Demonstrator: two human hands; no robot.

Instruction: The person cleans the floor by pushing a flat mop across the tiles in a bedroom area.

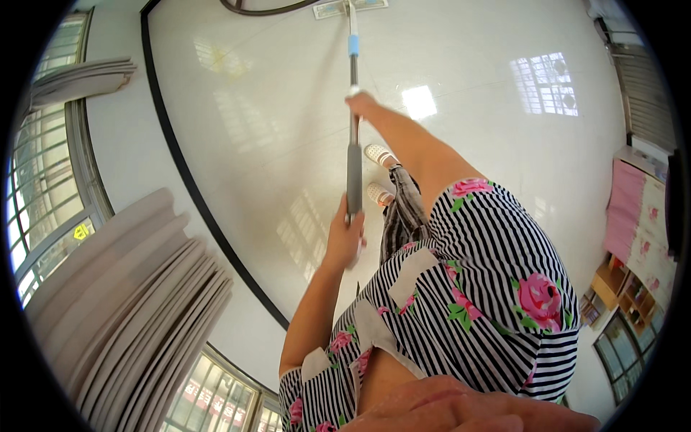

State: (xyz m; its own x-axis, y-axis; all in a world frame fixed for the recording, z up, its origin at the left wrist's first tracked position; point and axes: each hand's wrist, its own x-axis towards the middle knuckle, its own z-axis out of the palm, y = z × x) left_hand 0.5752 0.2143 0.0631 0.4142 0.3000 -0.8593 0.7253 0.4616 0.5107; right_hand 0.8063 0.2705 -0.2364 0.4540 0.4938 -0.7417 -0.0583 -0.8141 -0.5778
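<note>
A flat mop with a metal pole [354, 70] and a grey foam grip [354, 175] extends away from me over the glossy tiled floor [459, 124]. Its flat head [330, 9] lies on the floor at the top edge of the view, partly cut off. My right hand [360, 103] is closed round the pole about midway. Nearer my body, my left hand [345, 237] wraps the handle's end just below the foam grip. A light blue collar [353, 45] sits on the pole near the head.
Gathered curtains [135, 318] hang by barred windows on the left, above a black skirting strip [200, 216]. A dark curved tube or frame [270, 11] rests near the mop head. To the right stand a pink-covered piece of furniture [625, 208] and wooden shelves [610, 281].
</note>
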